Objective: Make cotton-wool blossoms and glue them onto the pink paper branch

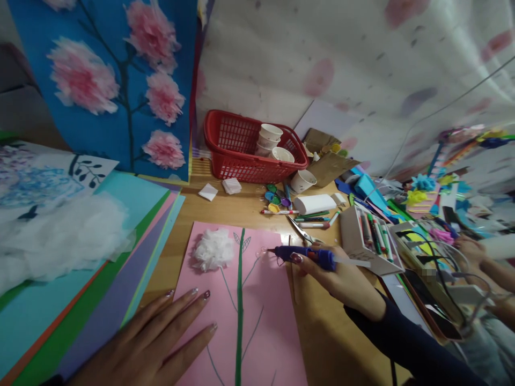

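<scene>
A pink sheet of paper lies on the wooden table, with a green stem and thin drawn branches on it. A white tissue flower sits near its top left. My left hand lies flat on the sheet's left edge, fingers stretched out. My right hand is wrapped round a blue glue gun, whose nozzle points left at the upper right part of the pink sheet, close to a drawn branch.
A red basket with paper cups stands at the back. Scissors, markers, bottle caps and a marker box crowd the right side. Stacked coloured sheets and white fluff lie left. Another person's hand is far right.
</scene>
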{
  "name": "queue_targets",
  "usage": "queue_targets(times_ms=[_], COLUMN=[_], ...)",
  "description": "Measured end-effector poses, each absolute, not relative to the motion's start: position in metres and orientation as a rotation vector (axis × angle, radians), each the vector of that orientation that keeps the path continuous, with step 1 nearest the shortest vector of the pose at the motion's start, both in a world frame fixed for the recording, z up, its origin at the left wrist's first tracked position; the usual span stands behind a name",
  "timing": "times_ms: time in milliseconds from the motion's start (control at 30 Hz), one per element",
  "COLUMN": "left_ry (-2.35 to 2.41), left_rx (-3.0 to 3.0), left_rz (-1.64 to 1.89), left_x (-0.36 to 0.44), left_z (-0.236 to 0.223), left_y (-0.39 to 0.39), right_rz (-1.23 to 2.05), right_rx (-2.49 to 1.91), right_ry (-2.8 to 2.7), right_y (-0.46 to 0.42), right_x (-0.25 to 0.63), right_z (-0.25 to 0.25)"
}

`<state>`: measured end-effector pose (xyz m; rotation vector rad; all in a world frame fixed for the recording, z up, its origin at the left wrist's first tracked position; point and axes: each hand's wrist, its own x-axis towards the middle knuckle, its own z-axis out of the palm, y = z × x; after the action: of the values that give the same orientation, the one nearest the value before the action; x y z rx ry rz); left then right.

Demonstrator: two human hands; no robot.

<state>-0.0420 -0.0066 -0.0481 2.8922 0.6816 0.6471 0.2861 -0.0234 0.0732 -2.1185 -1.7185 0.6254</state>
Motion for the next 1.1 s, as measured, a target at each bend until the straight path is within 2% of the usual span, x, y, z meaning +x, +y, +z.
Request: queue_targets(times_ms=[533, 733, 900, 1100], left_ry=[0.542, 0.534, 0.535, 0.554], left_rx=[3.053, 3.123, 3.118, 3.120], left_rz=[0.584, 0.582, 0.579, 0.587], left_x=[-0.045, -0.043, -0.043, -0.042], left_z=[-0.048, -0.048, -0.046, -0.042], left_y=[-0.001, -0.001, -0.001, -0.001], right_rz=[0.644, 0.555, 0.652, 0.537], right_rx=[-2.059, -2.084, -2.061, -2.092], right_ry=[-1.693, -1.729, -1.720, -1.744], right_y=[-0.023, -0.024, -0.024, -0.024], right_x=[0.280, 0.277, 0.278, 0.276], right_z=[0.063, 0.062, 0.063, 0.056])
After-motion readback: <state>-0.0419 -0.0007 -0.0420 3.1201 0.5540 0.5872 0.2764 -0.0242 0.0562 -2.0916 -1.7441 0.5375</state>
